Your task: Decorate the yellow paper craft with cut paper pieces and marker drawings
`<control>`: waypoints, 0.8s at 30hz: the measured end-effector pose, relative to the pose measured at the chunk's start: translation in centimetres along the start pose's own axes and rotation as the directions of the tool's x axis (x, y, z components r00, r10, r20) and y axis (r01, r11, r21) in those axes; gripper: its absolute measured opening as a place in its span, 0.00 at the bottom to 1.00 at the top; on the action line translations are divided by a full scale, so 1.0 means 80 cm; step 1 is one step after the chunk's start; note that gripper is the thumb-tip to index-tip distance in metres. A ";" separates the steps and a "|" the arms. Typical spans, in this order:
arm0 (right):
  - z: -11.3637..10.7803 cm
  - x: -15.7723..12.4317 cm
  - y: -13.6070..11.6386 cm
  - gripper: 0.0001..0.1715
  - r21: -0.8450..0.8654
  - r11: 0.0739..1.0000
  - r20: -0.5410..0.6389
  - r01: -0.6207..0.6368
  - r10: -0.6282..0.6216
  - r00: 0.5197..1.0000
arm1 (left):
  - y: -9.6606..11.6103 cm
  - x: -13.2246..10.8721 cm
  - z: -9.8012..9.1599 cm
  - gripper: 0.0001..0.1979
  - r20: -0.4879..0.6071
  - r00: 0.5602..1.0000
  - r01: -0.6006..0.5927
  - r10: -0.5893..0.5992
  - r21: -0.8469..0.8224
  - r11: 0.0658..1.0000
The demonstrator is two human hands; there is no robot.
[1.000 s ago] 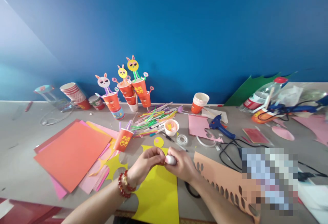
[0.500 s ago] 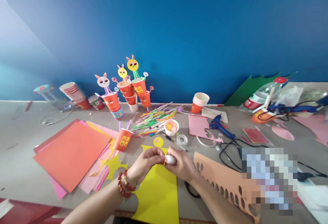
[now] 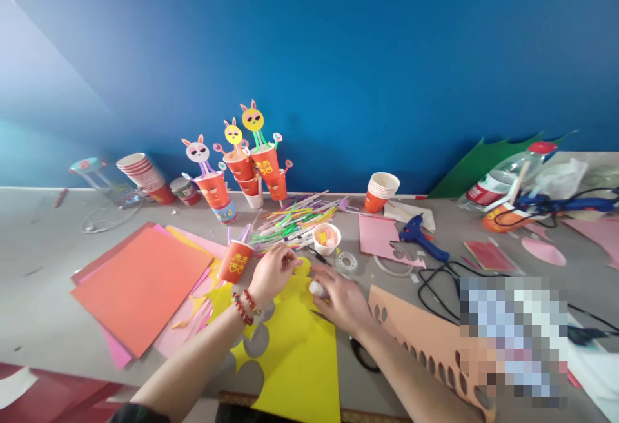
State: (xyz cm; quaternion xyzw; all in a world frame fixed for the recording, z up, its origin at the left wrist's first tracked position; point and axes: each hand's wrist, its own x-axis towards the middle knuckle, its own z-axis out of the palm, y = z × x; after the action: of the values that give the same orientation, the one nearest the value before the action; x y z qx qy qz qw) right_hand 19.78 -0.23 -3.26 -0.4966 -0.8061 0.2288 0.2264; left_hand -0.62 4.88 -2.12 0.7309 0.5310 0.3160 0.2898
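Observation:
My left hand [image 3: 275, 273], with a red bead bracelet at the wrist, pinches its fingertips together over the left edge of a small yellow paper disc [image 3: 304, 267]. Whatever those fingers hold is too small to make out. Just right of the disc, my right hand [image 3: 342, 299] is closed around a short white glue stick [image 3: 318, 289]. Beneath both hands lies a yellow paper sheet [image 3: 300, 352] with round holes cut along its left side. Scissors [image 3: 363, 353] lie partly hidden under my right forearm, their blade tip on the yellow sheet.
Rabbit-faced paper-cup figures [image 3: 252, 120] stand at the back. A red cup [image 3: 236, 262] leans left of my hands. Drinking straws [image 3: 290, 216], a white cup of paper pieces [image 3: 327, 238] and a tape roll [image 3: 347, 262] lie ahead. Rightward are a blue glue gun [image 3: 420, 237] and orange sheet [image 3: 411, 326].
My hands have come apart. The left moved forward and left to the yellow disc, away from the glue stick. My right hand keeps the glue stick, and the scissors' blade is now uncovered.

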 end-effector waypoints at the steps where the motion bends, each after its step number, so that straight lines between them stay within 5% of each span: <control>1: 0.000 0.000 -0.001 0.18 -0.011 1.000 0.021 -0.006 0.006 1.000 | 0.000 0.003 0.001 0.07 0.007 1.000 0.002 -0.002 0.020 1.000; 12: 0.001 0.004 -0.005 0.28 -0.185 0.981 0.170 -0.057 0.089 0.981 | 0.004 0.023 0.015 0.05 0.143 0.985 0.074 -0.096 0.152 0.986; 24: 0.000 0.003 -0.005 0.20 -0.160 0.987 0.158 -0.037 0.062 0.985 | -0.001 0.031 0.023 0.07 0.199 0.967 0.130 -0.162 0.167 0.977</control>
State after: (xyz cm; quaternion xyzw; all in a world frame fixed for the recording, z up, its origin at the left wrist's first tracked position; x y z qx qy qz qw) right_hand 19.40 -0.17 -3.00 -0.5125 -0.8246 0.2103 0.1147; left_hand 1.30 7.10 -2.98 0.7390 0.5724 0.1728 0.3104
